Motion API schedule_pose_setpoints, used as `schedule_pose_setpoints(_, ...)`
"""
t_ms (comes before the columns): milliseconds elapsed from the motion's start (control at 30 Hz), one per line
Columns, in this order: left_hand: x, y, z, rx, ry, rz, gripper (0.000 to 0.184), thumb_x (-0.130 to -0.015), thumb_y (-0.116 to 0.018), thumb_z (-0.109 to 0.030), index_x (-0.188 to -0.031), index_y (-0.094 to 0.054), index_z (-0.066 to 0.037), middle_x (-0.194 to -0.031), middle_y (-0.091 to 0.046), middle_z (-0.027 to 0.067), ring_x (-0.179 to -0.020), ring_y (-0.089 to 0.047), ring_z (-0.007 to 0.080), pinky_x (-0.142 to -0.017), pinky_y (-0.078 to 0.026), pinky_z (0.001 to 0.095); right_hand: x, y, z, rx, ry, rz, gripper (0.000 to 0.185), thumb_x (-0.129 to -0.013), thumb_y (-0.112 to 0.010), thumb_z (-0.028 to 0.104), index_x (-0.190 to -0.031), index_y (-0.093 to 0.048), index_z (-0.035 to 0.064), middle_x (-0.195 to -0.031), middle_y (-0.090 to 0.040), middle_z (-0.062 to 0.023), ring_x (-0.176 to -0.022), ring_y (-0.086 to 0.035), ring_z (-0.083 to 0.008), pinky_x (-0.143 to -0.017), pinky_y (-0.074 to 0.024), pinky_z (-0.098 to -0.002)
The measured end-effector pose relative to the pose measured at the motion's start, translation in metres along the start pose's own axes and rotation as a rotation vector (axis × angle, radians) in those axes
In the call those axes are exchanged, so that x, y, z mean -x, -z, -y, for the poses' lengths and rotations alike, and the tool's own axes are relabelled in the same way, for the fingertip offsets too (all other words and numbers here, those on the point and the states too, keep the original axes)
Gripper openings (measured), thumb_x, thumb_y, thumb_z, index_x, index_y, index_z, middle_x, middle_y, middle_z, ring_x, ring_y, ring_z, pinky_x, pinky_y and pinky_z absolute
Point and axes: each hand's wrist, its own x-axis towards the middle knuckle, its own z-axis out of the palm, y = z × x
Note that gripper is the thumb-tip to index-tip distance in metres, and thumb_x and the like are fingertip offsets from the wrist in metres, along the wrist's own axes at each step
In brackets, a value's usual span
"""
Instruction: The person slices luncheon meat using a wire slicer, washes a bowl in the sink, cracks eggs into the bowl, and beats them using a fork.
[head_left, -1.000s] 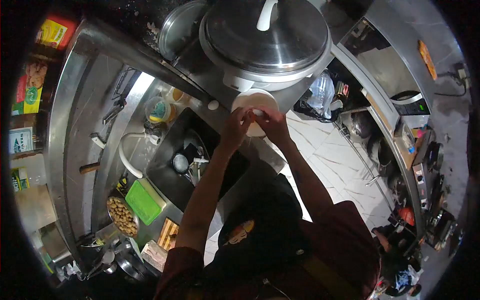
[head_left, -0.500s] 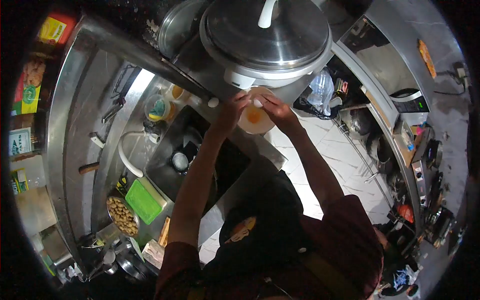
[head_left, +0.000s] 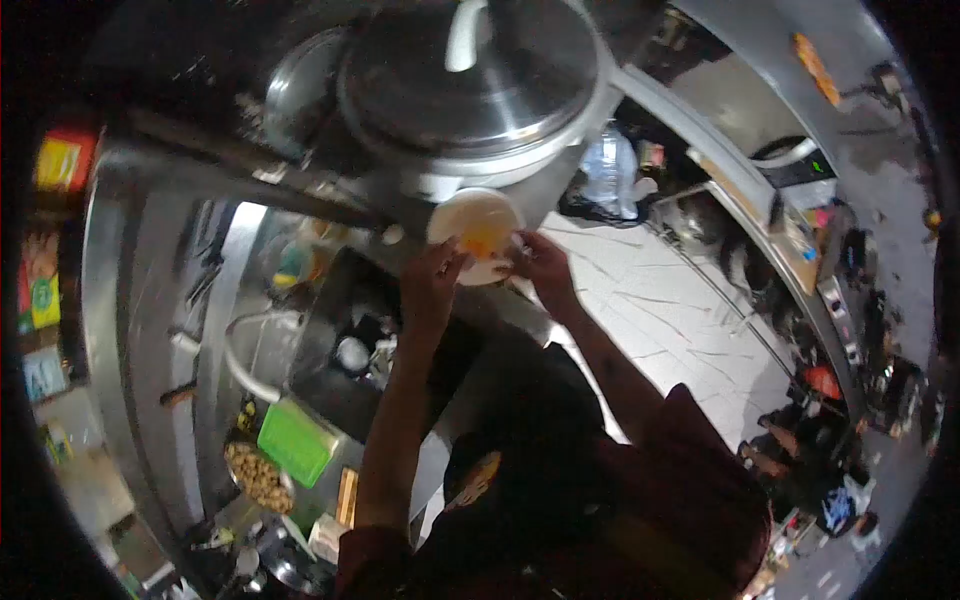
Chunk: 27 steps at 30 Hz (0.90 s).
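A pale round bowl (head_left: 455, 208) with orange-yellow egg yolk (head_left: 484, 242) in it stands on the counter below the large cooker. At its near left side is my left hand (head_left: 434, 270), fingers pinched together on what looks like a piece of eggshell. My right hand (head_left: 540, 264) is at the bowl's right rim, also closed, with a small whitish piece of shell at its fingertips. Motion blur and the fingers hide most of both pieces. A whole white egg (head_left: 392, 234) lies on the counter to the left of the bowl.
The large lidded cooker (head_left: 480, 90) stands just beyond the bowl. To the left are a dark sink (head_left: 350, 290), a white hose (head_left: 238, 355), a green-lidded container (head_left: 298, 442) and a bowl of small brown pieces (head_left: 258, 478). A bagged clear bottle (head_left: 610, 170) is to the right.
My hands have moved apart from the egg they held together over the bowl, and nearer to me. The whole view has shifted, with the cooker and bowl now further left.
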Motion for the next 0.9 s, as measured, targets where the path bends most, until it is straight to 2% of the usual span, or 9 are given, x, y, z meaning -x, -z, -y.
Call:
schedule_pose_setpoints(67,0.007,-0.013,-0.019,0.142,0.282,0.102,0.025,-0.092,-0.072,-0.017,-0.114,-0.072,-0.003,-0.092,-0.072,0.0127,-0.082,-0.069,0.0224,-0.075,-0.055,0.0348,0.02,-0.003,-0.001,-0.171,-0.054,-0.001,0.036,-0.097,-0.07,0.017,-0.128,-0.062,0.0018,-0.116,-0.069,-0.0109,-0.1,-0.07,-0.0182,-0.083,-0.0587,-0.0321)
schedule_pose_setpoints(233,0.019,-0.04,-0.069,0.591,0.526,0.217,0.029,-0.093,-0.073,-0.019,-0.115,-0.073,0.0,-0.097,-0.075,0.0114,-0.085,-0.068,0.0119,-0.077,-0.053,0.0292,0.056,0.017,0.019,-0.136,-0.193,-0.012,0.032,-0.097,-0.07,0.014,-0.125,-0.063,0.0005,-0.115,-0.069,-0.0077,-0.099,-0.067,-0.0164,-0.089,-0.0558,-0.0306)
schedule_pose_setpoints(300,0.025,-0.056,-0.08,0.73,0.538,0.166,0.028,-0.094,-0.073,-0.019,-0.113,-0.073,0.001,-0.095,-0.075,0.0096,-0.085,-0.067,0.01,-0.077,-0.053,0.0284,0.056,0.043,0.009,-0.144,0.035,-0.075,0.031,-0.094,-0.072,0.012,-0.122,-0.064,-0.0001,-0.112,-0.071,-0.0082,-0.098,-0.067,-0.0144,-0.087,-0.0549,-0.03)
schedule_pose_setpoints(367,0.027,-0.06,-0.093,0.741,0.507,0.064,0.028,-0.094,-0.073,-0.02,-0.111,-0.074,0.002,-0.092,-0.075,0.0071,-0.083,-0.066,0.0095,-0.076,-0.053,0.0279,0.049,0.069,0.021,-0.222,0.152,-0.22,0.023,-0.099,-0.063,0.007,-0.121,-0.064,0.0009,-0.111,-0.069,-0.0081,-0.103,-0.067,-0.0171,-0.096,-0.0533,-0.0323)
schedule_pose_setpoints(433,0.035,-0.054,-0.083,0.656,0.492,0.265,0.028,-0.095,-0.072,-0.021,-0.112,-0.074,0.001,-0.09,-0.074,0.0062,-0.081,-0.065,0.0087,-0.075,-0.052,0.0269,0.029,0.114,0.023,-0.092,0.273,-0.385,0.024,-0.102,-0.062,0.013,-0.123,-0.064,0.0009,-0.109,-0.07,-0.0078,-0.102,-0.066,-0.0164,-0.097,-0.0529,-0.0326)
schedule_pose_setpoints(567,0.061,-0.027,-0.081,0.63,0.575,0.351,0.028,-0.096,-0.07,-0.022,-0.113,-0.073,0.0,-0.088,-0.074,0.0043,-0.078,-0.062,0.007,-0.07,-0.049,0.0246,-0.052,0.211,0.022,0.122,0.503,-0.576,0.035,-0.102,-0.065,0.019,-0.13,-0.058,0.0001,-0.098,-0.068,-0.0036,-0.086,-0.062,-0.0102,-0.08,-0.0542,-0.0286)
schedule_pose_setpoints(733,0.108,0.002,-0.055,0.619,0.713,0.28,0.028,-0.098,-0.068,-0.021,-0.114,-0.073,0.001,-0.091,-0.076,0.0064,-0.077,-0.064,0.0081,-0.071,-0.051,0.0251,-0.139,0.345,-0.096,0.325,0.2,-0.701,0.047,-0.1,-0.066,0.02,-0.139,-0.048,0.0001,-0.092,-0.064,-0.0028,-0.082,-0.06,-0.01,-0.072,-0.0547,-0.0307)
schedule_pose_setpoints(833,0.137,0.012,-0.019,0.618,0.783,0.175,0.029,-0.098,-0.067,-0.022,-0.114,-0.073,0.001,-0.093,-0.076,0.0075,-0.077,-0.065,0.0088,-0.071,-0.052,0.0262,-0.086,0.226,-0.068,-0.025,0.519,-0.673,0.034,-0.101,-0.062,0.015,-0.13,-0.051,-0.0004,-0.094,-0.06,-0.005,-0.081,-0.058,-0.0114,-0.069,-0.0541,-0.0315)
schedule_pose_setpoints(900,0.16,0.027,-0.004,0.56,0.809,0.09,0.028,-0.098,-0.067,-0.022,-0.114,-0.073,0.0,-0.092,-0.077,0.0073,-0.074,-0.065,0.0092,-0.068,-0.051,0.0272,-0.029,0.14,-0.02,-0.006,0.368,-0.614,0.025,-0.1,-0.061,0.008,-0.122,-0.056,-0.0015,-0.107,-0.063,-0.0082,-0.094,-0.062,-0.0157,-0.073,-0.0509,-0.0307)
